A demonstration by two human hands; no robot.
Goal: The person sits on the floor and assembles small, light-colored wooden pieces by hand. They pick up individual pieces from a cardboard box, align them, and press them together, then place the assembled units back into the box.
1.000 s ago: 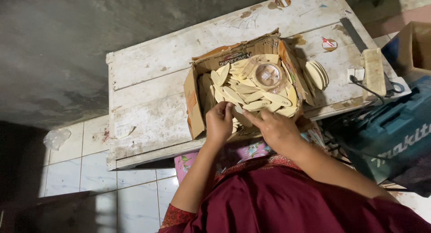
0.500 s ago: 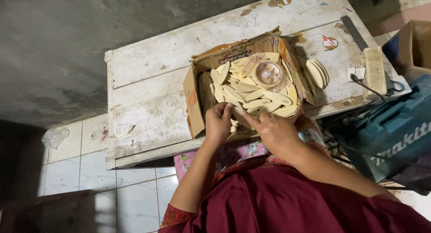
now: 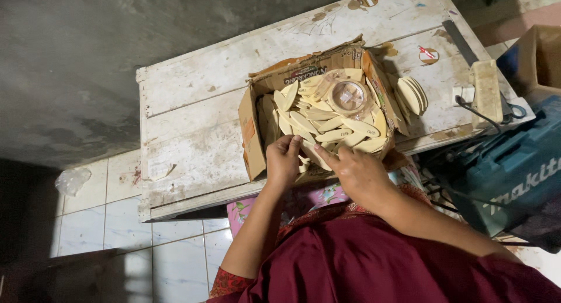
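An open cardboard box (image 3: 252, 133) sits on a worn white wooden table (image 3: 193, 122). It is full of several pale oval wooden pieces (image 3: 333, 125), with a roll of clear tape (image 3: 349, 96) lying on top. Both hands reach into the box's near edge. My left hand (image 3: 283, 161) has its fingers curled on the oval pieces at the near left. My right hand (image 3: 355, 172) rests beside it, fingers pinching an oval piece (image 3: 314, 157) between the two hands. What lies under the palms is hidden.
A small stack of oval pieces (image 3: 412, 94) stands on the table right of the box, with a wooden block (image 3: 486, 92) and a dark flat bar (image 3: 459, 42) further right. A teal tool case (image 3: 505, 168) sits at the right. White floor tiles (image 3: 99, 215) lie at lower left.
Both hands stay at the box's near edge; the fingers have shifted slightly among the oval pieces. The view has barely moved.
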